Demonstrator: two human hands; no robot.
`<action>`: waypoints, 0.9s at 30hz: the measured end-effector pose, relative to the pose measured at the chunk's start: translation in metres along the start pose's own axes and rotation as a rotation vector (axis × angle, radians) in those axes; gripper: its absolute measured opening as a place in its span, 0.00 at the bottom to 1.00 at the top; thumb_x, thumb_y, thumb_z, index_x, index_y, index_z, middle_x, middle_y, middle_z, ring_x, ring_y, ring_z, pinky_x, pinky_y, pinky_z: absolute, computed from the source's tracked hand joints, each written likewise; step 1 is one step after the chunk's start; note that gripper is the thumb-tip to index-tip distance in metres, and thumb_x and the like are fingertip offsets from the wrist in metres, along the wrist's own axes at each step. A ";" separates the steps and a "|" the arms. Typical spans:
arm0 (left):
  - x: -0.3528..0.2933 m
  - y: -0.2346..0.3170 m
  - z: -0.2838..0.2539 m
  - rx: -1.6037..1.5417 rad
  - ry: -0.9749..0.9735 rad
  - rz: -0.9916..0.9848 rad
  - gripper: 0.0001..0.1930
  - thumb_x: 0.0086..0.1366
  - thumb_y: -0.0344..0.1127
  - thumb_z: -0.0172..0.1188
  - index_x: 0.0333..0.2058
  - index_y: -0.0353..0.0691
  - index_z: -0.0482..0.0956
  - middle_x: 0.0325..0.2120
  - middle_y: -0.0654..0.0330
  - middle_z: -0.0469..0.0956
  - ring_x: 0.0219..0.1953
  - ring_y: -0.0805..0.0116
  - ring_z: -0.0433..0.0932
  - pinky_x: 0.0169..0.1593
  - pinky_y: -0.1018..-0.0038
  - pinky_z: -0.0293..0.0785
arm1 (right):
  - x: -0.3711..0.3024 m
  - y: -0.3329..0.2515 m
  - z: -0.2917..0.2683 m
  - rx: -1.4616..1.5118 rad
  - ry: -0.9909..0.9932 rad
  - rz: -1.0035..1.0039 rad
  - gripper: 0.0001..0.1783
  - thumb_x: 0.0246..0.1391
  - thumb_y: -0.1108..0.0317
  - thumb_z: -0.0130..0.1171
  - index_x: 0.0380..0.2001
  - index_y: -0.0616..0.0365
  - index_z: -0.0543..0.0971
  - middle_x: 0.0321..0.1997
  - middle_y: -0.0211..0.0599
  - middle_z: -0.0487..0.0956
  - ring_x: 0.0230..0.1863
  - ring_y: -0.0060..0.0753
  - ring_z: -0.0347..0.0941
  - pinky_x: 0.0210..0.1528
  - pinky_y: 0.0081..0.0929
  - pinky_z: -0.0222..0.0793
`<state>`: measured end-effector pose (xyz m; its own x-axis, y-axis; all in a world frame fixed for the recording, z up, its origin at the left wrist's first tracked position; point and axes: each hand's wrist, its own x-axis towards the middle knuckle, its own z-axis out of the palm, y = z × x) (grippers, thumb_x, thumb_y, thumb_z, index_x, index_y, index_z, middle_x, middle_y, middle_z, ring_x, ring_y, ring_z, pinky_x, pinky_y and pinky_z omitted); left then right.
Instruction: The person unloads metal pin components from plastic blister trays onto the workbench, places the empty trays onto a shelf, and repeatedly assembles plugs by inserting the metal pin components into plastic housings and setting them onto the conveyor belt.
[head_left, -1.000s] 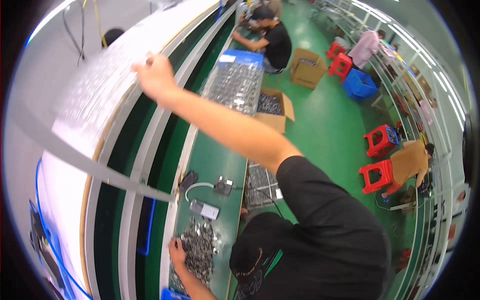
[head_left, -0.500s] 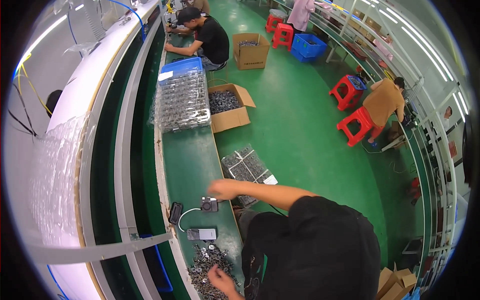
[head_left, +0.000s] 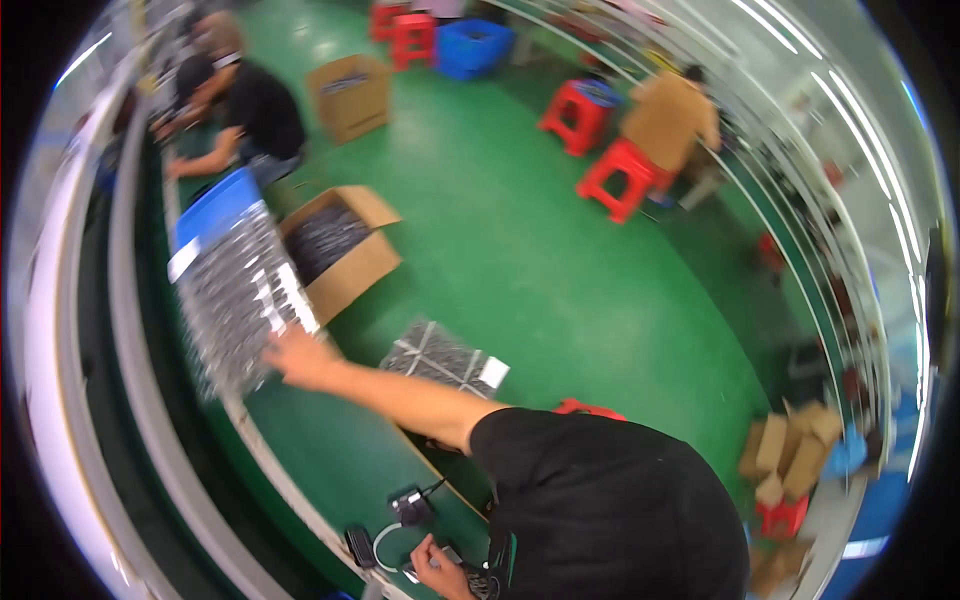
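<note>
My right arm reaches out across the bench, and my right hand (head_left: 303, 358) is at the near corner of a stack of clear plastic trays (head_left: 235, 300). Its fingers are stretched out and slightly blurred; whether they grip a tray edge is not clear. Close to my body, my left hand (head_left: 437, 568) is curled beside a small grey-white device (head_left: 452, 555) that it partly covers. Anything between its fingers is too small to make out. A small black device (head_left: 411, 505) with a cable and a black oblong piece (head_left: 360, 547) lie nearby on the green bench (head_left: 345, 455).
A blue tray (head_left: 215, 205) tops the stack's far end. Beside the bench stand an open carton (head_left: 350, 270) of dark parts and a strapped tray bundle (head_left: 435, 355). Another person (head_left: 262, 110) works farther along. Red stools (head_left: 620, 178) and cartons (head_left: 795, 445) stand on the right.
The view has swung, shifting the scene left and down. My right hand has gone from beside the black device to the tray stack. My left hand has moved from the metal-parts pile to the grey-white device.
</note>
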<state>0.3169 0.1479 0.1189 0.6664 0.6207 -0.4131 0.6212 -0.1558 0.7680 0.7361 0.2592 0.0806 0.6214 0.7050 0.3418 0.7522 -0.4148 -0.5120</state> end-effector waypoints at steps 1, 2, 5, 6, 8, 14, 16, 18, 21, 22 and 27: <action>0.012 0.007 -0.006 0.081 0.012 0.140 0.11 0.64 0.33 0.55 0.44 0.38 0.79 0.43 0.48 0.75 0.41 0.52 0.76 0.46 0.63 0.72 | 0.000 -0.005 0.010 -0.081 0.017 -0.041 0.16 0.40 0.61 0.63 0.37 0.48 0.80 0.55 0.47 0.68 0.59 0.56 0.61 0.61 0.55 0.54; 0.035 0.027 0.004 0.146 -0.002 0.346 0.10 0.64 0.31 0.55 0.42 0.36 0.79 0.38 0.49 0.77 0.40 0.52 0.76 0.45 0.64 0.72 | 0.008 0.030 0.005 -0.224 0.188 -0.063 0.12 0.42 0.62 0.58 0.34 0.46 0.78 0.49 0.43 0.70 0.55 0.52 0.62 0.56 0.52 0.55; 0.078 0.050 0.004 0.255 -0.083 0.414 0.10 0.64 0.30 0.53 0.41 0.35 0.79 0.36 0.49 0.78 0.39 0.51 0.76 0.44 0.64 0.72 | 0.017 0.050 -0.012 -0.342 0.316 -0.108 0.07 0.45 0.62 0.54 0.26 0.49 0.79 0.46 0.42 0.71 0.53 0.47 0.63 0.54 0.45 0.57; 0.090 0.057 0.005 0.284 -0.098 0.430 0.11 0.65 0.31 0.53 0.41 0.34 0.79 0.36 0.48 0.77 0.38 0.50 0.76 0.45 0.64 0.72 | 0.018 0.057 -0.019 -0.371 0.336 -0.114 0.07 0.45 0.62 0.53 0.25 0.49 0.79 0.46 0.41 0.71 0.52 0.45 0.63 0.54 0.43 0.57; 0.111 0.075 0.007 0.222 -0.084 0.381 0.10 0.63 0.28 0.56 0.42 0.31 0.78 0.37 0.51 0.78 0.38 0.57 0.76 0.44 0.70 0.72 | 0.014 0.066 -0.037 -0.357 0.286 -0.111 0.07 0.45 0.63 0.54 0.25 0.50 0.79 0.44 0.39 0.71 0.50 0.44 0.64 0.52 0.42 0.57; 0.166 0.098 -0.010 -0.517 0.037 0.038 0.32 0.69 0.43 0.48 0.65 0.37 0.47 0.59 0.46 0.63 0.56 0.50 0.68 0.55 0.56 0.68 | -0.057 0.001 -0.071 0.032 0.424 -0.275 0.07 0.40 0.67 0.58 0.27 0.51 0.78 0.37 0.32 0.70 0.43 0.38 0.64 0.47 0.39 0.59; 0.173 0.116 -0.009 -0.752 0.028 0.034 0.34 0.69 0.46 0.47 0.64 0.35 0.44 0.59 0.45 0.63 0.57 0.49 0.66 0.54 0.54 0.70 | -0.119 -0.011 -0.088 0.033 0.422 -0.330 0.13 0.38 0.67 0.58 0.32 0.48 0.79 0.37 0.30 0.71 0.43 0.36 0.65 0.46 0.41 0.59; 0.178 0.129 0.004 -0.717 0.011 -0.065 0.32 0.68 0.46 0.49 0.62 0.32 0.50 0.54 0.46 0.68 0.53 0.53 0.71 0.48 0.60 0.76 | -0.167 -0.011 -0.109 -0.027 0.318 -0.353 0.15 0.37 0.65 0.58 0.34 0.47 0.80 0.37 0.26 0.72 0.42 0.35 0.65 0.45 0.41 0.60; 0.163 0.129 0.022 -0.775 -0.017 -0.246 0.35 0.68 0.43 0.52 0.64 0.31 0.47 0.48 0.45 0.72 0.45 0.57 0.77 0.38 0.67 0.80 | -0.199 -0.003 -0.116 -0.060 0.232 -0.309 0.17 0.34 0.66 0.60 0.34 0.47 0.82 0.35 0.22 0.74 0.40 0.33 0.64 0.44 0.39 0.62; 0.158 0.131 0.024 -0.763 -0.038 -0.241 0.36 0.68 0.42 0.52 0.65 0.32 0.44 0.49 0.45 0.72 0.45 0.58 0.77 0.38 0.68 0.80 | -0.200 0.001 -0.113 -0.053 0.214 -0.322 0.17 0.34 0.67 0.60 0.34 0.47 0.82 0.35 0.22 0.74 0.40 0.34 0.64 0.44 0.40 0.63; 0.140 0.125 0.018 -0.643 0.050 -0.095 0.33 0.68 0.43 0.51 0.64 0.32 0.50 0.52 0.47 0.70 0.46 0.63 0.75 0.38 0.71 0.79 | -0.143 0.013 -0.100 -0.069 0.386 -0.373 0.17 0.34 0.71 0.61 0.34 0.49 0.82 0.33 0.23 0.75 0.37 0.35 0.64 0.42 0.38 0.65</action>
<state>0.4955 0.2011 0.1486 0.5910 0.6463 -0.4827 0.2955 0.3834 0.8751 0.6791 0.0955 0.1033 0.3348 0.5542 0.7621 0.9418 -0.2225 -0.2520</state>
